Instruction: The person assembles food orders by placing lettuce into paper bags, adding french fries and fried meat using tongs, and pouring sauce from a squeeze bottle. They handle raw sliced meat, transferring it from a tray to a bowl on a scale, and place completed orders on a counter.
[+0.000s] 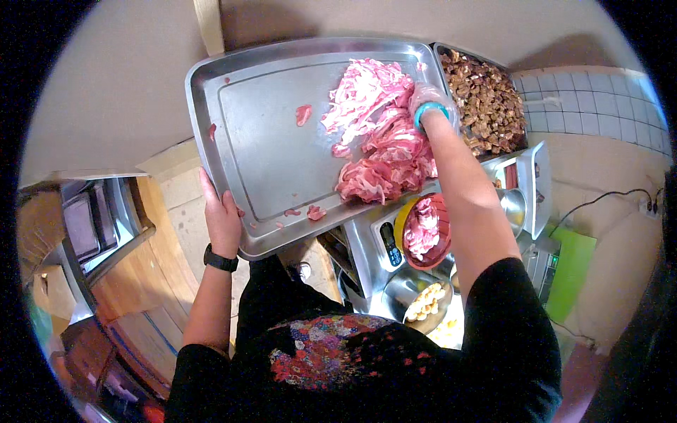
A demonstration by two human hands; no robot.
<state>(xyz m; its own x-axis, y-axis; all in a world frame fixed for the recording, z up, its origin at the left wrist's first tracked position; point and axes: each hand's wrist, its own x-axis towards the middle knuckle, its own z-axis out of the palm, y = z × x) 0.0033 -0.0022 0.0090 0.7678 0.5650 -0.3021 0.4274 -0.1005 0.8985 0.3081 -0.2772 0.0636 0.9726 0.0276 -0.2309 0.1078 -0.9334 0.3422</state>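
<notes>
The sliced raw meat lies heaped on the right half of a steel tray, which tilts down toward a red bowl already holding some meat. The gloved right hand rests on the heap, fingers curled into it. The bare left hand grips the tray's near edge. It looks like portioning; next, 1 pinch must be lifted to the bowl. A tray of brown cubes sits beside.

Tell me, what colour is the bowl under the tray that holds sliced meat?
The bowl is red, with a yellow rim at its left; the head view shows it.
</notes>
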